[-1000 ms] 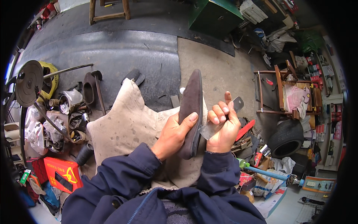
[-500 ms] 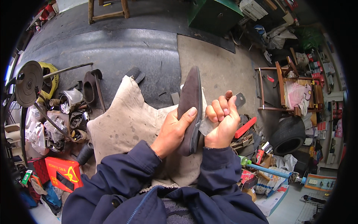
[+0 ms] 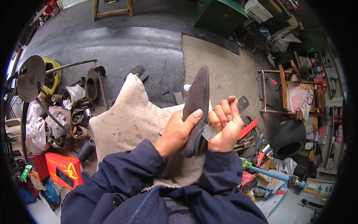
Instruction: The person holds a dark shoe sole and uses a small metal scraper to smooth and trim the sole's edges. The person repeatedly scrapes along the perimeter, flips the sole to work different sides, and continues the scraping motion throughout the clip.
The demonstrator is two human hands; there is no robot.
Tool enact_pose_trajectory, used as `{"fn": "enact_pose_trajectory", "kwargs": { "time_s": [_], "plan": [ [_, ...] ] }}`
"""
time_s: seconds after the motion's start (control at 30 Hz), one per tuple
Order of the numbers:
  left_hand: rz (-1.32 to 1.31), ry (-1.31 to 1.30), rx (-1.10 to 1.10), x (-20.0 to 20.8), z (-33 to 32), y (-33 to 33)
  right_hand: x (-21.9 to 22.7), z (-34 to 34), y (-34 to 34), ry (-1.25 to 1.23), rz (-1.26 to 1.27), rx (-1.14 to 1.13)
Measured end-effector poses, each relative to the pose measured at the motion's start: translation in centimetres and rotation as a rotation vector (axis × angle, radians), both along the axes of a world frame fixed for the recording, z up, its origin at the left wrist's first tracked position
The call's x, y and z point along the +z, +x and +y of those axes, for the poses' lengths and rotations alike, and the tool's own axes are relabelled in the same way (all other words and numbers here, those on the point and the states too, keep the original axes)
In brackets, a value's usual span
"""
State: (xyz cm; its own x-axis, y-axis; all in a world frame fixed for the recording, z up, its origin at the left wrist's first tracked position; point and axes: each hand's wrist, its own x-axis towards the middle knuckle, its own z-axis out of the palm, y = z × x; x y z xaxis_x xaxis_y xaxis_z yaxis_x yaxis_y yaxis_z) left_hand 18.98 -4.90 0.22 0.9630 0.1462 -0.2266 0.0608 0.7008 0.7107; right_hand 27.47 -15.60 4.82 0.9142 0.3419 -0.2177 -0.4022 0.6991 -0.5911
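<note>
A dark brown suede shoe stands on its side edge above my lap, toe pointing away from me. My left hand is closed round its middle, thumb pressed on the upper. In my right hand is a flat metal blade, a shoemaker's knife by its look, with fingers wrapped round it. Its wide end meets the edge of the sole near the heel; the other end, with a hole, sticks out beyond my fingers. A stained beige apron covers my knees.
At left stand a hand-cranked machine with a round wheel, tins of tools and a red box. To the right are a wooden chair, a tyre and a red-handled tool. A green chest stands at the back.
The whole view has shifted slightly. The shoe is tilted a little more to the right, and the blade stays against its sole edge. Both grips are the same.
</note>
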Motion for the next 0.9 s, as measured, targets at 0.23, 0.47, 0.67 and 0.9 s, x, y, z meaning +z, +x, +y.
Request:
{"fn": "enact_pose_trajectory", "kwargs": {
  "time_s": [0.23, 0.47, 0.67, 0.9],
  "plan": [
    [-0.006, -0.001, -0.009, -0.25, -0.05, 0.08, 0.14, -0.17, -0.18, 0.007, -0.005, 0.04],
    [-0.001, 0.002, -0.007, -0.36, -0.09, 0.11, 0.11, -0.31, -0.26, 0.039, 0.001, 0.073],
    [-0.012, 0.056, -0.003, -0.26, 0.07, 0.17, 0.05, 0.01, -0.21, 0.0, -0.003, -0.034],
    [-0.024, 0.063, 0.001, -0.35, -0.15, 0.24, -0.01, -0.17, -0.41, 0.025, -0.028, 0.006]
  ]
}}
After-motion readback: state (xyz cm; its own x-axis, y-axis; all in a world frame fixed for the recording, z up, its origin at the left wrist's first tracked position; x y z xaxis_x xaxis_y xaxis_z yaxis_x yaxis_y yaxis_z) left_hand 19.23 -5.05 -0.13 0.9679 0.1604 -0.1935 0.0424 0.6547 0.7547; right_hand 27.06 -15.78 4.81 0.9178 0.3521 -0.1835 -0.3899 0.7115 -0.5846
